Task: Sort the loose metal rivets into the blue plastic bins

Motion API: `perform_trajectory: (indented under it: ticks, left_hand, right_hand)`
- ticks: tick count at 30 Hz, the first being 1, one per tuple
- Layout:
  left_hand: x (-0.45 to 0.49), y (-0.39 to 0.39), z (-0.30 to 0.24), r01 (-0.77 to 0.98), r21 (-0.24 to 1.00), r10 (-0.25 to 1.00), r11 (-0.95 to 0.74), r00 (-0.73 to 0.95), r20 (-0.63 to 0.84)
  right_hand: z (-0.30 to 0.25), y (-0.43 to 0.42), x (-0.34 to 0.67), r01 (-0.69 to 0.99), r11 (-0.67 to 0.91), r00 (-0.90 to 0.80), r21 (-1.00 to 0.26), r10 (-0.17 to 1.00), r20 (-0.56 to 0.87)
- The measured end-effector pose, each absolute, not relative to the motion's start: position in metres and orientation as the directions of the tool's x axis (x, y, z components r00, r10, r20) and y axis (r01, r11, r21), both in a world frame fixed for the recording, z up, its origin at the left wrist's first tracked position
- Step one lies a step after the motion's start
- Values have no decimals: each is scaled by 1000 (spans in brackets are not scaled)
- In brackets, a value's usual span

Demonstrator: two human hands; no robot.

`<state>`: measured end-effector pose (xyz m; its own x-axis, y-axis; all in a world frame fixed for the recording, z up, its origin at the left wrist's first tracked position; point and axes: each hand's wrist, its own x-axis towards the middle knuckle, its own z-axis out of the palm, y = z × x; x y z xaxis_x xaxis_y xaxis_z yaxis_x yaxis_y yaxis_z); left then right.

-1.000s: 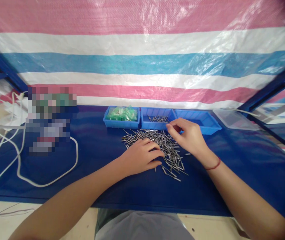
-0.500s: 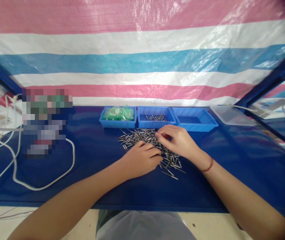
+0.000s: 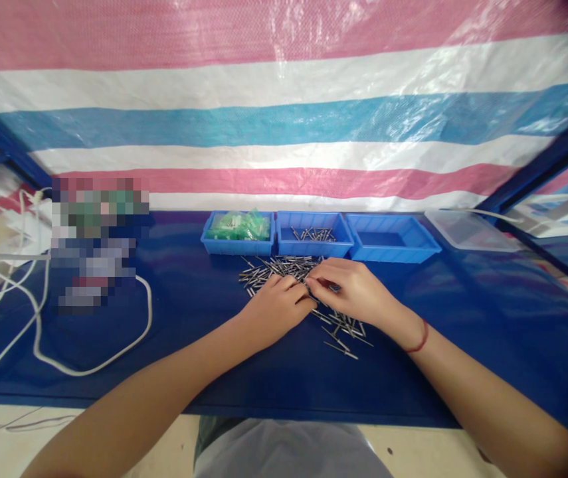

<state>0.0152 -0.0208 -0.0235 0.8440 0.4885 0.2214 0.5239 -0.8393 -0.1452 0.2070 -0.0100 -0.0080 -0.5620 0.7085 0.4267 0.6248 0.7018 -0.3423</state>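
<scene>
One pile of metal pins beneath now occupies both our left grip and right grip: the latter has withdrawn from the blue bins beyond. Both are narrow; what they hold, we cannot tell.

Passable: table between white cable and left hand, also right of right hand | Blocked ahead: metal pins, then row of blue bins

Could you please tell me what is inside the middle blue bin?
The middle blue bin holds a small loose heap of thin metal pins. Its near wall hides whatever lies close behind it, and the upper pins cover those beneath.
</scene>
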Motion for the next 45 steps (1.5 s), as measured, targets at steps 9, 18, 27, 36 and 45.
perform_trajectory:
  ticks: [9, 18, 27, 36, 45]
  left_hand:
    - [9, -11, -24, 644, 51, 630, -763, 724, 280]
    - [7, -4, -20, 511, 585, 775, -630, 463, 430]
    - [10, -2, -23, 480, 669, 820, -568, 405, 405]
    - [5, 0, -21, 612, 527, 807, -590, 414, 421]
    - [5, -6, -11, 662, 391, 767, -640, 521, 374]
  right_hand:
    - [-7, -11, 206, 636, 676, -520, -372, 732, 441]
    - [-13, -13, 196, 536, 590, -383, -603, 807, 449]
    - [-21, -10, 195, 453, 486, -319, -747, 871, 374]
    - [-18, -11, 197, 450, 473, -233, -757, 881, 412]
    - [-18, -13, 194, 454, 507, -252, -732, 862, 441]
